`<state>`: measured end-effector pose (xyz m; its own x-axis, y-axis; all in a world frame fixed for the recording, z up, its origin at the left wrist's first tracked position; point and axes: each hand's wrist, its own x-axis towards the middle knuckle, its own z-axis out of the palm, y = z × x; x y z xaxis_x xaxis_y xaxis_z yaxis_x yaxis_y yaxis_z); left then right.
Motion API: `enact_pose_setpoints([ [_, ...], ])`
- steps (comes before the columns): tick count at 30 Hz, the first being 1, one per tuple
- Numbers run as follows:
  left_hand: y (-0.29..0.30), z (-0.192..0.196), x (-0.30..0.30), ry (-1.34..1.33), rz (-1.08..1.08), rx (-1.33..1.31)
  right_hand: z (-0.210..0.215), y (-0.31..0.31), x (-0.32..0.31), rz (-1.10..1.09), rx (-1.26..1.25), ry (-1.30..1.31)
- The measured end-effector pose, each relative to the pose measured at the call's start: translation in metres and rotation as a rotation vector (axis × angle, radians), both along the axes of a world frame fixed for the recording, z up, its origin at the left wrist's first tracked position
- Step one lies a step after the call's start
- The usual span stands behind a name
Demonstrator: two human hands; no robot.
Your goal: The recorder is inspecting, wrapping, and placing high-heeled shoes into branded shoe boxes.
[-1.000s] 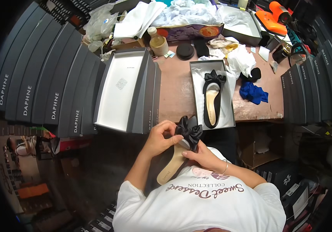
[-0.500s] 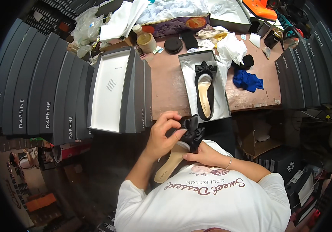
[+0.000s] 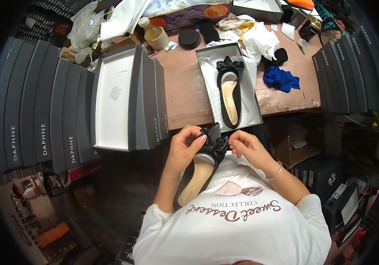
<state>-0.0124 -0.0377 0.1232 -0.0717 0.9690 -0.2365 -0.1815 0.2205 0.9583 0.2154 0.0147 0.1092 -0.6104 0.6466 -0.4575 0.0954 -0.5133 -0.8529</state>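
Observation:
A black flat shoe (image 3: 195,177) with a beige insole rests slantwise against my shirt, toe pointing away from me. On its toe sits a black satin bow (image 3: 218,145). My left hand (image 3: 183,148) pinches the bow's left side between thumb and fingers. At the bow's right edge, my right hand (image 3: 252,149) has its fingertips pinched together on the fabric. The matching shoe (image 3: 228,97) lies just beyond, bow at the far end, inside an open grey shoebox (image 3: 255,102) lined with white paper.
Grey shoeboxes (image 3: 30,101) stand in a row at the left, beside a white-lined box lid (image 3: 115,97). More boxes (image 3: 347,77) stand at the right. A blue cloth (image 3: 281,79), a round black lid (image 3: 189,39) and a bottle of yellowish liquid (image 3: 156,38) are on the table.
My right hand has left the side of the shoe and moved up to the bow's right edge. My left thumb and fingers have closed on the bow's left side.

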Motion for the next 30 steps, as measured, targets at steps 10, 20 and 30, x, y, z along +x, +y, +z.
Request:
enact_pose_setpoints([
  [10,-0.001,-0.006,-0.005,0.11,-0.025,0.02,0.008,0.0,-0.017,0.009,-0.137,0.006],
  [20,0.002,-0.009,0.003,0.347,0.106,0.115,0.024,-0.011,-0.022,0.03,0.23,-0.12],
  [30,-0.01,-0.029,0.008,0.366,0.227,0.064,-0.004,-0.037,-0.013,-0.052,-0.391,0.202],
])
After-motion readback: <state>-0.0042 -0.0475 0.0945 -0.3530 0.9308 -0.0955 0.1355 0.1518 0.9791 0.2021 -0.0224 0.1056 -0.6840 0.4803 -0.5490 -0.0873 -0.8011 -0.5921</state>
